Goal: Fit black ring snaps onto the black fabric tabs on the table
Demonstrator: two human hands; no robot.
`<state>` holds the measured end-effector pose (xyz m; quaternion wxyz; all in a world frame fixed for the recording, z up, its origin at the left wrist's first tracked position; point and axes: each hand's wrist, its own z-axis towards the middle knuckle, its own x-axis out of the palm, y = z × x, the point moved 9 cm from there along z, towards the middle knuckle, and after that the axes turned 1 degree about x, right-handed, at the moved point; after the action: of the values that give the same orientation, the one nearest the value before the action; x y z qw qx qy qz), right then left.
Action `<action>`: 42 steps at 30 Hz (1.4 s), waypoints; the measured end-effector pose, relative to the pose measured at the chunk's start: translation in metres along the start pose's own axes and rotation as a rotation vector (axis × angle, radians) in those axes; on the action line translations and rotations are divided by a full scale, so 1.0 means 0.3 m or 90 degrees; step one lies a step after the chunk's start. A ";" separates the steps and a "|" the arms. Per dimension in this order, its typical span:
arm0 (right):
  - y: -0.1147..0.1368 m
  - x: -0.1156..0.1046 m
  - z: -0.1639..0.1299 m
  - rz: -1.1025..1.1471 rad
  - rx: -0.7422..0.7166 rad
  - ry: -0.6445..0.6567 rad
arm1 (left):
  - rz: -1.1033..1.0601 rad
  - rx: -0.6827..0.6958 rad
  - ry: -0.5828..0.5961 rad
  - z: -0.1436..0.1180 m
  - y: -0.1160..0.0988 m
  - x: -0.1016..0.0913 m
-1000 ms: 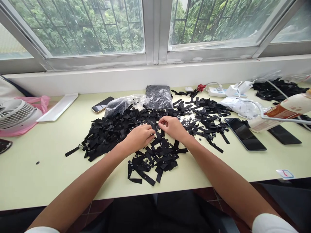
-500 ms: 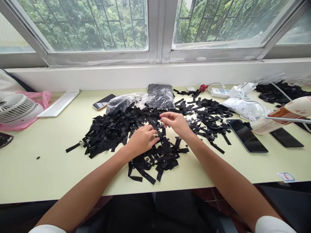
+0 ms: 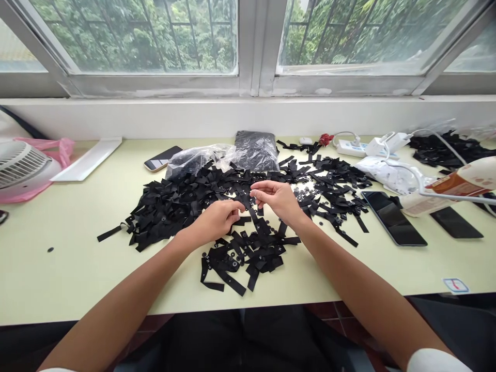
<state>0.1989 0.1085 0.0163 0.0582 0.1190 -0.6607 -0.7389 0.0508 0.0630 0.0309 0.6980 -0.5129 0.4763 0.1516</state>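
My left hand is closed, thumb and forefinger pinched together over the middle of the table. At its fingertips shows a black fabric strip. My right hand is just to the right and slightly farther off, its fingertips pressed together; whatever is between them is too small to make out. Beneath and in front of the hands is a smaller heap of black strips, some with white marks, mixed with small round black pieces. A larger pile of black strips spreads to the left.
Behind the piles are a clear bag of black material and a phone. More strips, a dark phone and a power strip are on the right. A white fan stands at the left.
My left hand has drawn back slightly to the left, and its spread fingers have closed into a pinch. My right hand has shifted a little left, still pinched. The view has moved slightly.
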 end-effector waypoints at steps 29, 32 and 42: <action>-0.021 0.135 -0.039 0.323 0.200 0.160 | -0.780 -0.010 -0.103 0.016 0.047 -0.067; -0.033 0.109 -0.026 0.285 0.171 0.121 | -0.703 -0.030 -0.067 0.019 0.059 -0.065; 0.004 -0.060 -0.003 -0.089 0.011 -0.105 | 0.021 -0.061 -0.073 -0.017 0.070 -0.089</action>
<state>0.2165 0.1118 0.0192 -0.0493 0.1043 -0.6596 -0.7427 0.0201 0.0749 0.0406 0.6961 -0.5283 0.4362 0.2147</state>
